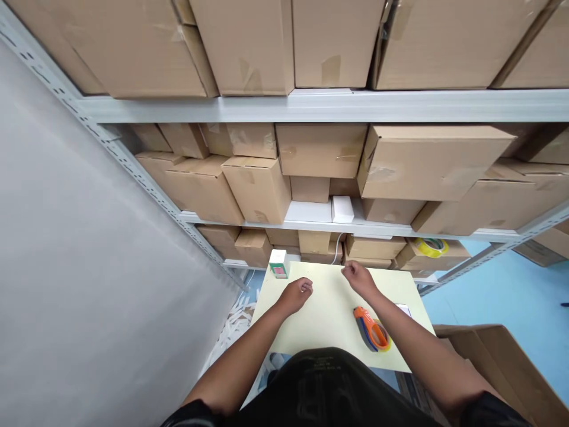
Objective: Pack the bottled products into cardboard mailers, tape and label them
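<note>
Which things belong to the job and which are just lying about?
Likely in use:
small box near the left hand
orange tape dispenser near the right hand
table

Likely lying about:
yellow tape roll
loose white strips
shelved cartons

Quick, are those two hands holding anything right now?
Left hand: loosely closed, nothing visible in it.
Right hand: closed, no held object visible; anything tiny inside cannot be told.
</note>
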The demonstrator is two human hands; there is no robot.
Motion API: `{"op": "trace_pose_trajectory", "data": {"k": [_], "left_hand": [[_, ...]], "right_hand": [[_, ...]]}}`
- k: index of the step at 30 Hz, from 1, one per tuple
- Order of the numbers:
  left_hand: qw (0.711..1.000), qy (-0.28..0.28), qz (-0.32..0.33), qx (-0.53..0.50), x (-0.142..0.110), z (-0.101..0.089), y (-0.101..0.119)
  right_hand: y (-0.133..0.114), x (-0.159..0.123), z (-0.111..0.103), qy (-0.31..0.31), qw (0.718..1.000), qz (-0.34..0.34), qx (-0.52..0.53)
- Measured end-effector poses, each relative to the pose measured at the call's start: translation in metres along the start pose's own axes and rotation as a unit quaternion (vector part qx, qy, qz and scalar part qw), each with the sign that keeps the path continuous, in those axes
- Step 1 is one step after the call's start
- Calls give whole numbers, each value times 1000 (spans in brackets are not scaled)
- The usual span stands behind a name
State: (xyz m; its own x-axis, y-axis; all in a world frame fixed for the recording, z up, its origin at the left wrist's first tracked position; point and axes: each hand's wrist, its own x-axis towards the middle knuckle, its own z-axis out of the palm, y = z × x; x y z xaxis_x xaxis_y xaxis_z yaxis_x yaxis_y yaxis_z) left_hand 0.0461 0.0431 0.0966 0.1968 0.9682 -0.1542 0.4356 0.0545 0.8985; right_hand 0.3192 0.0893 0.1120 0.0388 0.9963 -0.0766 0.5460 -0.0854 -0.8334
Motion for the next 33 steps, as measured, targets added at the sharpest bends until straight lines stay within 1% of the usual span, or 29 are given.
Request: {"op": "trace_pose_trajectory", "data": {"k": [1, 3, 4, 6, 9, 12, 14, 16, 19, 21, 26, 33], "left_hand": [[1000, -10, 4, 6, 3, 5, 3], [999, -33, -3, 10, 2, 14, 1], [999, -46, -12, 10, -1, 18, -5], [996, -76, -34, 11, -13, 23, -21], [991, -112, -61, 37, -34, 20, -50], [989, -111, -67, 68, -49, 7, -72], [990, -101, -69, 72, -55, -4, -81], [991, -94, -70, 70, -58, -14, -87], [991, -92, -67, 71, -61, -25, -95], [991, -92, -70, 71, -63, -29, -100], [990, -99, -81, 58, -67, -30, -107], [987, -114, -87, 67, -74, -24, -111]], "right_hand": [[-13, 10, -12, 29, 999, -16, -31], [-42, 33, -34, 85, 991, -34, -98], [-57, 46, -42, 112, 985, -45, -126], [-87, 71, -52, 144, 973, -56, -172], [-124, 105, -49, 142, 959, -23, -245], [-148, 130, -34, 120, 943, 46, -306], [-154, 140, -24, 117, 930, 86, -336], [-154, 147, -16, 129, 919, 105, -358], [-147, 151, -9, 154, 908, 99, -376], [-144, 153, -7, 166, 905, 92, -382], [-143, 154, -7, 182, 898, 95, -390], [-147, 152, -12, 173, 901, 118, -379]]}}
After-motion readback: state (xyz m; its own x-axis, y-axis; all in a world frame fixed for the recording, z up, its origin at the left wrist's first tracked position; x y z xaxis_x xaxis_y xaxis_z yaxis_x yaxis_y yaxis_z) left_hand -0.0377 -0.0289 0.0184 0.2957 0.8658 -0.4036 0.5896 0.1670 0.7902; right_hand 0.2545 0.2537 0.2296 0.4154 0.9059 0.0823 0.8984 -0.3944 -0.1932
